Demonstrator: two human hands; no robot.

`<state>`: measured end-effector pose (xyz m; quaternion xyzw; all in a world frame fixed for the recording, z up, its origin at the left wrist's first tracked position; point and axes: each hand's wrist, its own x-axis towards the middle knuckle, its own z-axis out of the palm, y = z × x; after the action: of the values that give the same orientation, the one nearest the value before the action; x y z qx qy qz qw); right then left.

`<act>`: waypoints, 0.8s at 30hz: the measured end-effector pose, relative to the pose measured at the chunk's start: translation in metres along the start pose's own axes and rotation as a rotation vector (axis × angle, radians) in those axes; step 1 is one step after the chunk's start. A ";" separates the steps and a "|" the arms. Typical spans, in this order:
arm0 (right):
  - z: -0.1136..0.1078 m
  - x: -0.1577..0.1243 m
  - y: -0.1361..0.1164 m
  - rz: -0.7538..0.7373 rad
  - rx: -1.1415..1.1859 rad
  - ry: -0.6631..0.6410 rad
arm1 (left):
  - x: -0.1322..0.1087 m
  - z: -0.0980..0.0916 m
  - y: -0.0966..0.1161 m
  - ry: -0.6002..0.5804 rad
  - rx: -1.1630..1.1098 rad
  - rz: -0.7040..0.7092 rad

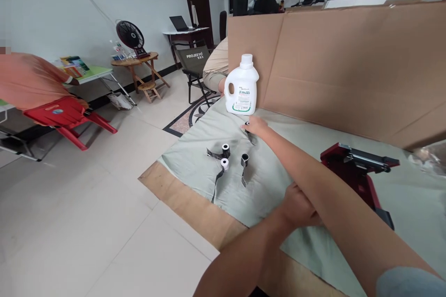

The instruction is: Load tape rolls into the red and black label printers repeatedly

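Note:
My right hand (257, 126) reaches far forward, its fingers closed on a small black-and-white roll (247, 123) with a dark strip trailing from it. Three similar rolls lie nearer on the green cloth: a black one with a white end (226, 149), a white one (224, 164) and a black one (245, 159), each with a loose dark strip. My left hand (298, 205) is low over the cloth, curled and partly hidden by my right forearm; anything in it is out of sight. To the right stands a raised red and black device (358, 171), partly behind my forearm.
A white jug (243, 86) stands behind my right hand, before a tall cardboard panel (341, 65). The green cloth (195, 162) covers brown board. A person in orange (31, 76) sits on a red chair (62, 113) at left. Another person (216, 67) is partly hidden behind the panel.

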<state>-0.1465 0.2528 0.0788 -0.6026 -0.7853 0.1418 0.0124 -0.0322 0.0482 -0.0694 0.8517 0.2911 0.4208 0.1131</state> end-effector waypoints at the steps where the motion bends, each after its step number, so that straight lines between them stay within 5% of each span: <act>1: -0.005 -0.005 -0.003 -0.025 -0.004 0.014 | 0.001 -0.004 0.002 0.021 0.017 -0.015; 4: -0.013 -0.029 -0.012 -0.147 -0.005 -0.056 | 0.004 -0.016 0.007 0.083 0.051 -0.023; 9: 0.004 -0.079 -0.026 -0.235 -0.053 -0.396 | 0.005 -0.023 0.009 0.104 0.093 -0.013; 13: 0.010 -0.103 -0.021 -0.217 -0.053 -0.414 | 0.004 -0.026 0.008 0.145 0.113 -0.004; 17: -0.006 -0.125 0.005 -0.216 0.117 -0.347 | 0.005 -0.038 0.012 0.191 0.110 0.006; 24: -0.042 -0.214 0.100 -0.283 0.947 -0.158 | 0.005 -0.058 0.029 0.215 0.062 -0.027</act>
<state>0.0145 0.0817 0.1276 -0.4057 -0.7074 0.5247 0.2442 -0.0643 0.0251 -0.0175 0.8008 0.3257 0.4990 0.0604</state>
